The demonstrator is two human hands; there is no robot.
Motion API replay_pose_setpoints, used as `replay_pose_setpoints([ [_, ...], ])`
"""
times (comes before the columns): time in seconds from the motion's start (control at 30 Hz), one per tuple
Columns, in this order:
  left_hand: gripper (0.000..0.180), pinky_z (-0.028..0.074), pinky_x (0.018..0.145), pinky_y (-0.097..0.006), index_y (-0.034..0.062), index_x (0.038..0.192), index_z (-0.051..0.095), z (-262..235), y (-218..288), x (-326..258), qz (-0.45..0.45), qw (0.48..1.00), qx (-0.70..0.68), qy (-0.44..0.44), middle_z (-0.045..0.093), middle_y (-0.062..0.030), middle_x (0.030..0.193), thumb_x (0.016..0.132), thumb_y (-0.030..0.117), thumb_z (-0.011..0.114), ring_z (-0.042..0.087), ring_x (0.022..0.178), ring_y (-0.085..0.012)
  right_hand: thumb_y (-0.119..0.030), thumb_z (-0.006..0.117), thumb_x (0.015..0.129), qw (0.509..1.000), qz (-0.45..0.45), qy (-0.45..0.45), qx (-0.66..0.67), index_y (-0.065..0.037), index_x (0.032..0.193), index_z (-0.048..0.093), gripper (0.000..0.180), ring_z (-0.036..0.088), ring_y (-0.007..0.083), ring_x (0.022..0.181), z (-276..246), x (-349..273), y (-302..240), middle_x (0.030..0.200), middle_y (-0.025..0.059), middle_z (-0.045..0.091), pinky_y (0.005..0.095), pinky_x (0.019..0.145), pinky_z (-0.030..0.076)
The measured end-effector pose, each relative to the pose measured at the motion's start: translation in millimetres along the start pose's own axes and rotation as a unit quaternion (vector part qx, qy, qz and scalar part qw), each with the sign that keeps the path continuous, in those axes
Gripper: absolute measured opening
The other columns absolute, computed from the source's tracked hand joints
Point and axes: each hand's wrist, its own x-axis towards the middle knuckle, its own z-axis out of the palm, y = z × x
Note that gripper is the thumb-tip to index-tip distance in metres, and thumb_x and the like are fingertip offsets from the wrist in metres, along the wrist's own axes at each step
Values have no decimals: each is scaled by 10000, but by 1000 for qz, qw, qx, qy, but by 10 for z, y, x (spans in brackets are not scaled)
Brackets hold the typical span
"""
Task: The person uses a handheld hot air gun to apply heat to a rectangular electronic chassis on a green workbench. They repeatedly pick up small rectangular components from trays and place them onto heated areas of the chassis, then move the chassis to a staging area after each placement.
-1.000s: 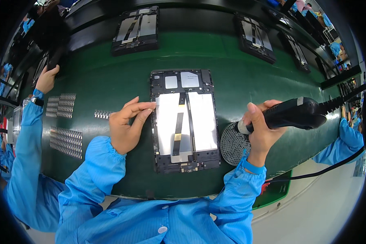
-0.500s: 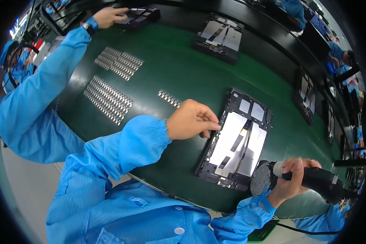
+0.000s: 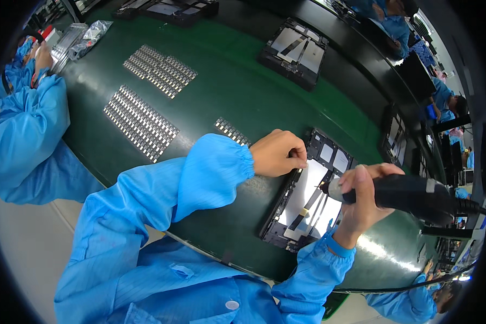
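An opened tablet [image 3: 291, 213] lies on the green table in front of me, its silver inner plates, black frame and ribbon cables showing. My left hand [image 3: 278, 153] is closed in a pinch at the tablet's left edge; whatever sits between the fingertips is too small to make out. In my right hand [image 3: 362, 200] is a black electric screwdriver [image 3: 410, 197] with a pale collar. Its tip hangs over the middle of the tablet, pointing left. Beside my left hand lies a short strip of small metal parts [image 3: 231, 129].
Two larger sheets of small metal parts [image 3: 140, 124] lie to the left. Other opened tablets [image 3: 296, 51] stand along the far side and right. A co-worker's blue sleeve [image 3: 27, 140] is at the left edge. The screwdriver's cable [image 3: 416, 289] runs off at right.
My right hand has swung the screwdriver up and left, from beside the tablet to over it. My left hand has shifted slightly right. The co-worker's arm has drawn back from the far tablet.
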Motion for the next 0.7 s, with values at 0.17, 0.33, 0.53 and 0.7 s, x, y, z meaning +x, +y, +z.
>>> replay_pose_setpoints([
  [0.17, 150, 478, 588, -293, -19, 806, 641, -50, 47, 25, -45, 998, 5, -49, 645, -101, 713, 747, 104, 705, 600, 632, -161, 130, 617, 747, 1000, 18, -11, 3, -23, 1045, 412, 393, 533, 151, 492, 52, 40, 169, 611, 85, 547, 290, 509, 472],
  [0.33, 220, 485, 610, -306, -19, 817, 642, -73, 81, 59, -84, 996, 31, -22, 645, -108, 738, 699, 129, 753, 605, 653, -183, 137, 613, 750, 999, 43, -4, 2, -20, 1044, 416, 387, 533, 151, 492, 70, 36, 260, 616, 91, 548, 289, 501, 470],
  [0.53, 238, 494, 602, -309, -27, 788, 637, -93, 3, 107, -82, 996, 8, -36, 647, -109, 713, 683, 138, 772, 624, 659, -182, 135, 612, 749, 1000, 25, 2, 15, -18, 1059, 407, 402, 532, 150, 489, 127, 55, 189, 614, 98, 545, 294, 499, 472],
  [0.7, 150, 494, 525, -277, -29, 750, 637, -131, 23, 121, -155, 978, -99, -95, 649, -105, 689, 723, 89, 726, 622, 581, -147, 130, 622, 742, 999, 47, -3, 14, -16, 1058, 407, 409, 538, 153, 488, 288, 81, 232, 605, 104, 548, 291, 513, 475],
])
